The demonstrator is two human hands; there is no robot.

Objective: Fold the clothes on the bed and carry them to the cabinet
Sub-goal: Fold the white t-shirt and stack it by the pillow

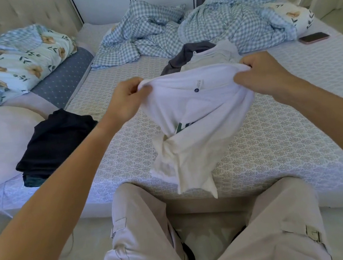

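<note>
1 head view, looking forward and down — close over bed [256,139], wide-angle

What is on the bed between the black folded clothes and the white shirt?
Only the left forearm crosses above that stretch in the head view; between the black folded clothes and white shirt, the patterned sheet is bare.

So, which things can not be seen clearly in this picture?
Head view only:
- White shirt: its green print is folded inside; the label text is too small.
- Left hand and right hand: fingertips buried in the shirt's cloth.
- Pile of clothes behind: partly hidden by the shirt and right hand.
- Dark folded clothes: number of pieces unclear.
- Cabinet: cut off by the top edge.
</note>
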